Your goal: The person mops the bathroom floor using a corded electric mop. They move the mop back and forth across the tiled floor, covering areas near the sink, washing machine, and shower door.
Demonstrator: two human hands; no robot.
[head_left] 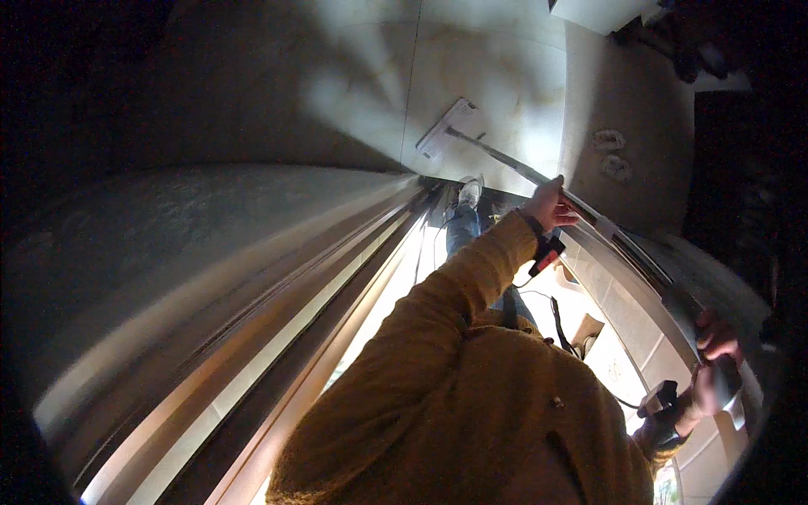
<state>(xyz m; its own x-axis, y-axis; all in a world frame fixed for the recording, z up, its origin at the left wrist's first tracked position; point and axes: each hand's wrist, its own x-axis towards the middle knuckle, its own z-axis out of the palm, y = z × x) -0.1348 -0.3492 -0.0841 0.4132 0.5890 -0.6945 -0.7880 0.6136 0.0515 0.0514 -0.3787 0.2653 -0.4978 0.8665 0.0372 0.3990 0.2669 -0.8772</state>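
A flat-headed floor mop lies across the view, its wide pale head [445,128] resting on the lit floor [505,82] beyond my shoe [470,192]. My left hand [550,205] grips the middle of the mop's shaft [514,165], with a dark and red device on a strap at the wrist. Further right and lower, my right hand [716,372] is closed around the upper end of the shaft, partly blurred. A second dark device [659,398] is at that wrist. Brown sleeves cover both arms.
Long door or wall trim [303,309] runs along the left. Two small pale objects [608,140] lie on the floor at the right. A white-cornered item [593,12] stands at the top right. Behind my feet is a bright area with a dark cable [558,322]. The outer edges are dark.
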